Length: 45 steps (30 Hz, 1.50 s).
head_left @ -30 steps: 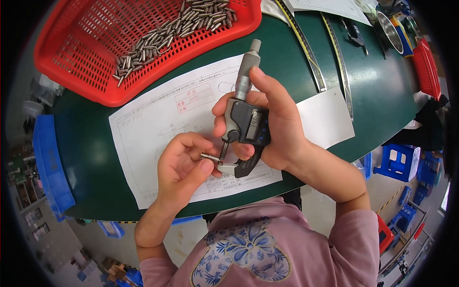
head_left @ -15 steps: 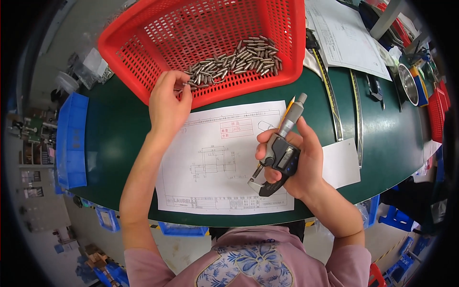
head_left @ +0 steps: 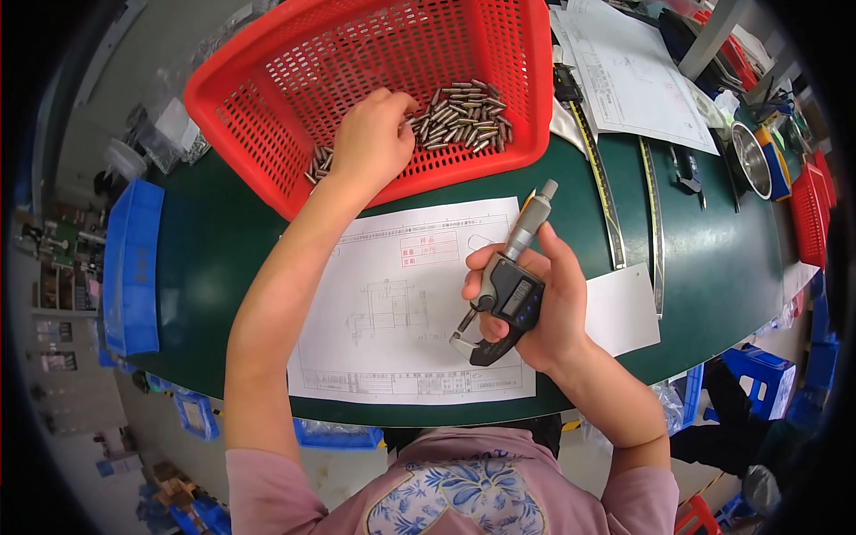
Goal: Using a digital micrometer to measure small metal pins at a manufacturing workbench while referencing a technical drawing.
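My left hand (head_left: 374,138) reaches into a red perforated plastic basket (head_left: 241,174). Its fingers are curled down at a heap of small metal pins (head_left: 464,116), and the fingertips are partly hidden, so what they grip does not show. A few more pins (head_left: 318,165) lie left of that wrist. In my right hand (head_left: 557,308) is a digital micrometer (head_left: 513,290), its grey barrel pointing up and its jaws toward the lower left. I see no pin between the jaws. Under the micrometer lies a printed technical drawing (head_left: 357,357), with a pencil (head_left: 530,198) partly behind the barrel.
The green tabletop (head_left: 205,294) carries a blue bin (head_left: 132,267) at the left edge. To the right are a caliper (head_left: 593,169), a steel ruler (head_left: 653,232), a white sheet (head_left: 624,308) and more papers (head_left: 633,71). A metal bowl (head_left: 753,160) and a smaller red basket (head_left: 810,214) stand farther right.
My left hand has moved right and farther into the basket, and the pins now lie in two groups either side of it. My right hand still holds the micrometer, its display now turned more into view.
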Tool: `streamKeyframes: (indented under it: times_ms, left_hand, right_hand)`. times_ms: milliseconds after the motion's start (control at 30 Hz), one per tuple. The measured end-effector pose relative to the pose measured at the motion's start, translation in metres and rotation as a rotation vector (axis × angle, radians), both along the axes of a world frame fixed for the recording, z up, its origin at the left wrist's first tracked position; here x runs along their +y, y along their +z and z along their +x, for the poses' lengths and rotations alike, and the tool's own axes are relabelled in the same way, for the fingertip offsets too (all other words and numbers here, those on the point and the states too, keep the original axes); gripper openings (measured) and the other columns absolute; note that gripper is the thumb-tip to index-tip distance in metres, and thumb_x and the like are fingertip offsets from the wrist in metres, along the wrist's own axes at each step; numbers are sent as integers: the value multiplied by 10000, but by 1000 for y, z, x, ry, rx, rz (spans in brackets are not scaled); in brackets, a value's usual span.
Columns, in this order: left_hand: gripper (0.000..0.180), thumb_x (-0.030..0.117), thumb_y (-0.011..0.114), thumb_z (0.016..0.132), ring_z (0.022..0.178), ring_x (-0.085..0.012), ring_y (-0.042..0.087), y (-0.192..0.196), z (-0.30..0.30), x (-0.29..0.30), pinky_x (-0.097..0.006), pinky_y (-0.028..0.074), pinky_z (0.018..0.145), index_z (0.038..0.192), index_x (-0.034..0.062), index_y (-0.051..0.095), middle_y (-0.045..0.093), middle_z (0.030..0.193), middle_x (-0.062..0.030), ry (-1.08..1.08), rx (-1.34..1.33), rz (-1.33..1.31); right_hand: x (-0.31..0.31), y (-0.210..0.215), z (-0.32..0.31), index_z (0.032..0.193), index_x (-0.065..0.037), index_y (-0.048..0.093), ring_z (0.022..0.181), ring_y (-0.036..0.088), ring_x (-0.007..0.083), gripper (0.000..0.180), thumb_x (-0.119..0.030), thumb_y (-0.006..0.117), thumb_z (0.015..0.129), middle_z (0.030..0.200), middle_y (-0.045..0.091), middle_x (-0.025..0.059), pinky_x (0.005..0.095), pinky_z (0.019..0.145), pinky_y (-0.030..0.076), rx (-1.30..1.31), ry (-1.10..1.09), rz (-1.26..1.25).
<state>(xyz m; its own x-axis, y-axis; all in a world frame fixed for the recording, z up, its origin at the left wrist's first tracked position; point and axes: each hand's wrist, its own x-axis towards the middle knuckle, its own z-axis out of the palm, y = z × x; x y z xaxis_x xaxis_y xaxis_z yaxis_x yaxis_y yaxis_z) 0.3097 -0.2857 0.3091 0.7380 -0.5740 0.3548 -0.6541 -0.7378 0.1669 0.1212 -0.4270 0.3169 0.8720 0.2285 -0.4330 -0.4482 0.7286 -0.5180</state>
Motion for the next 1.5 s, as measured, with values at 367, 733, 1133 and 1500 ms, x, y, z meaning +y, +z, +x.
streamKeyframes:
  times_ms: [367,733,1133,1500]
  left_hand:
    - [191,28,569,784,805,-107,536,7,-158,38,-238,445,721,970,9,527,549,869,-52,-77,1524,-1181]
    - [165,-4,538,798,831,-133,555,3,-169,39,-270,508,675,958,-7,499,526,943,-77,-95,1496,-1138]
    - [208,32,556,792,836,-139,549,5,-171,35,-273,508,662,978,-1,468,516,931,-73,-79,1541,-1192]
    - [175,32,577,780,851,-150,549,-2,-172,36,-247,474,681,912,7,465,520,892,-71,-76,1447,-1171]
  right_hand:
    - [-4,1,2,922,27,523,408,447,164,633,-522,219,840,718,576,129,258,449,393,-64,-89,154]
    - [-2,-2,0,916,27,524,397,441,152,626,-518,226,840,715,577,128,246,419,383,-32,-87,155]
    - [-2,-3,0,881,-12,543,433,448,146,617,-578,311,805,718,568,116,233,372,356,-14,-91,110]
    - [0,-4,0,920,0,534,399,415,149,644,-571,246,840,722,565,114,245,384,359,-47,-78,73]
